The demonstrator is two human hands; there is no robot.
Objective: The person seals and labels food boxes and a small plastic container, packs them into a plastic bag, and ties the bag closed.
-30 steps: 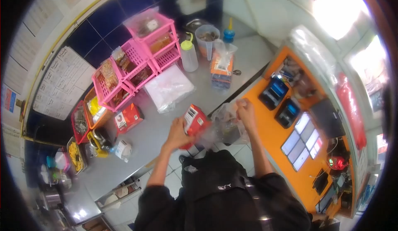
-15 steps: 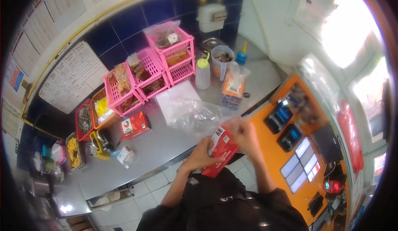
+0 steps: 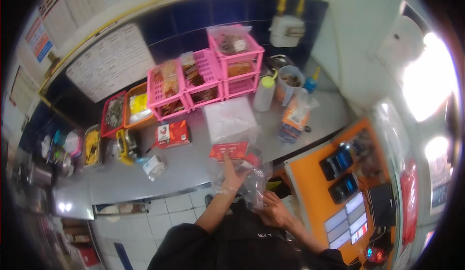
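Observation:
A red box (image 3: pixel 220 151) with pale print lies at the counter's front edge, with clear plastic around it. My left hand (image 3: pixel 232 175) grips its near side, one finger stretched over the top; the thumb is hard to make out. The clear plastic bag (image 3: pixel 256 182) hangs crumpled from the box toward my body. My right hand (image 3: pixel 272 209) is closed on the bag's near end, close to my dark top. Whether the box is wholly inside the bag I cannot tell.
A stack of white sheets (image 3: pixel 230 117) lies just behind the box. Pink baskets (image 3: pixel 237 66) of packets stand at the back. Another red box (image 3: pixel 173 134) is to the left. On the right are a squeeze bottle (image 3: pixel 264 94), a jug (image 3: pixel 289 83) and an orange desk (image 3: pixel 310 182) with devices.
The red box has gone from upright between both hands to the counter edge, with plastic around it. My right hand has let go of the box and holds the bag lower down. The view has shifted.

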